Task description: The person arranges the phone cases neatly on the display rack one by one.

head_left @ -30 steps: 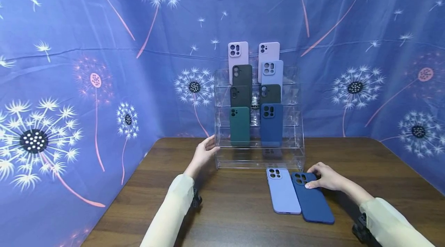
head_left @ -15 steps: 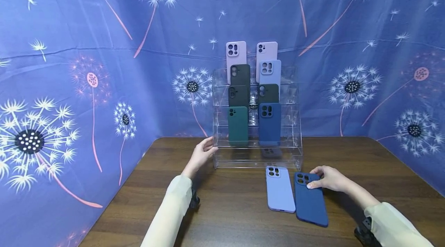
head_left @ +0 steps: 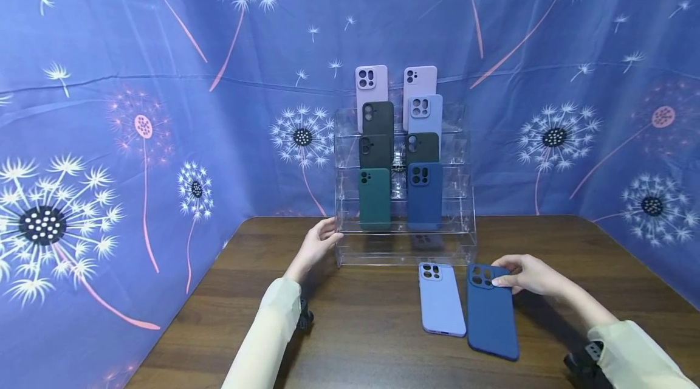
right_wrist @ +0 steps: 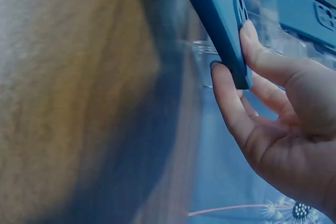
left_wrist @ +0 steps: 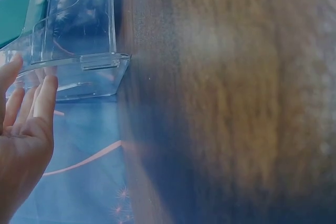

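My right hand (head_left: 533, 275) pinches a dark blue phone case (head_left: 492, 322) by the side of its upper end, beside the camera cutout. In the right wrist view the thumb presses one face of the case (right_wrist: 218, 24) and a finger supports the other. A light blue phone case (head_left: 443, 304) lies on the table just left of it. My left hand (head_left: 316, 244) rests at the left side of a clear acrylic stand (head_left: 404, 252). In the left wrist view, its fingers (left_wrist: 46, 98) are extended against the stand's side wall.
Phone cases stand on the stand's tiers in two columns, including a green case (head_left: 375, 200), a blue case (head_left: 425, 194) and a lilac case (head_left: 373, 88). A blue dandelion-print cloth (head_left: 306, 24) hangs behind the wooden table (head_left: 361, 340).
My right hand has shifted the dark blue case away from the light blue one, straightened it and raised its upper end. The left hand has stayed at the stand.
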Motion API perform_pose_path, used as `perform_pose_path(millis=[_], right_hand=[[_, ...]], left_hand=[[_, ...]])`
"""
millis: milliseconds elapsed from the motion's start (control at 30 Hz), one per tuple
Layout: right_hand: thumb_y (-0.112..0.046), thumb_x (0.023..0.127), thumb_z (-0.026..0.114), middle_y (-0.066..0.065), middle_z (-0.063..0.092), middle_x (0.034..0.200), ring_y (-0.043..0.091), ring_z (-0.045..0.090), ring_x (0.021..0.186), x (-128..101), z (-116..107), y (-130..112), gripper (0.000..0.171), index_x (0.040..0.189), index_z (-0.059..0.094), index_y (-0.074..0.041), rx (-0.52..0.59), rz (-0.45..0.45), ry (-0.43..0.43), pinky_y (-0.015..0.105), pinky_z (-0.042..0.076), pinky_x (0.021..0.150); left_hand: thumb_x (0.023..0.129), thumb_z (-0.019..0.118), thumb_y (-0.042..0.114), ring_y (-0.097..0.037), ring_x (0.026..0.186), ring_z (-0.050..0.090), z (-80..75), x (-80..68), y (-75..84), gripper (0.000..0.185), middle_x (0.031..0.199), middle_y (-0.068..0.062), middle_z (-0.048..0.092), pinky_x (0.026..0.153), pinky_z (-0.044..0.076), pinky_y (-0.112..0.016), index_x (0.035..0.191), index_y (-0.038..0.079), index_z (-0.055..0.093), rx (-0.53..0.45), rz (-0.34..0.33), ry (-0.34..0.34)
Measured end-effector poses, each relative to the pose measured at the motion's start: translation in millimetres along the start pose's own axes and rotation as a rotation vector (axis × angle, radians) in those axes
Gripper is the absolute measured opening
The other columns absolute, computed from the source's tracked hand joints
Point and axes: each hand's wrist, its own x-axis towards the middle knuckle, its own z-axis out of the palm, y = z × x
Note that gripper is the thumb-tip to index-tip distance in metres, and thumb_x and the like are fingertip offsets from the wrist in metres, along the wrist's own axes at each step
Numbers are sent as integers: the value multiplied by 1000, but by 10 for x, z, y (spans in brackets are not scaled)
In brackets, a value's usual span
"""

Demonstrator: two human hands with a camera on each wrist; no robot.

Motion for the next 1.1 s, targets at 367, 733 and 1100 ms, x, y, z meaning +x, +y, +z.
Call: perform_pose_path(millis=[367,733,1100], right_hand=[[-28,85,55,22,55,109,11,62,83,-103,-275,-286,47,120,48,3,112,-42,-3,34,54,68],[-38,86,52,22,57,112,11,64,75,-108,-400,-502,49,124,48,-8,0,-83,272,28,53,62],[-37,86,52,16,57,112,6,63,71,130,-393,-731,44,124,50,-15,-18,-145,491,24,50,57]], left_hand=[[82,61,18,-31,108,51,-22,30,-42,55,121,-24,49,86,48,-37,129,1,37,10,15,-8],[82,61,16,-29,106,53,6,38,-73,52,119,-21,52,84,49,-35,128,3,40,1,4,1],[85,56,10,-34,108,50,10,-103,177,51,122,-29,46,87,47,-39,129,-5,34,10,12,-48]])
